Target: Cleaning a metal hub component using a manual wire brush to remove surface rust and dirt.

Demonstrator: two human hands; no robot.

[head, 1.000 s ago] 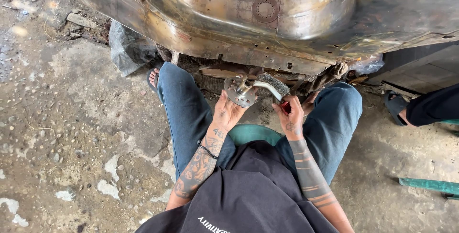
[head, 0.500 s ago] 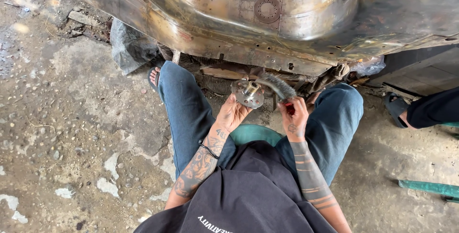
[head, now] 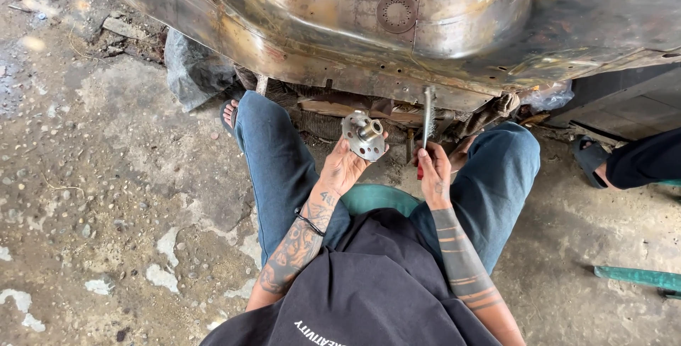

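Left hand (head: pixel 342 170) has its grip clamped on a round metal hub (head: pixel 364 135), held up just below the rusty car body (head: pixel 355 48). Right hand (head: pixel 434 176), beside it, is closed around a wire brush (head: pixel 426 115) standing upright.

The left hand (head: pixel 345 170) is raised between the knees, palm up, fingers curled round what it holds. Its tattooed forearm slopes down to the left, a dark band at the wrist. The right hand (head: pixel 434 176) is a closed fist, knuckles toward the camera, just right of the left. Its forearm, ringed with banded tattoos, runs down and right. Both elbows are bent.
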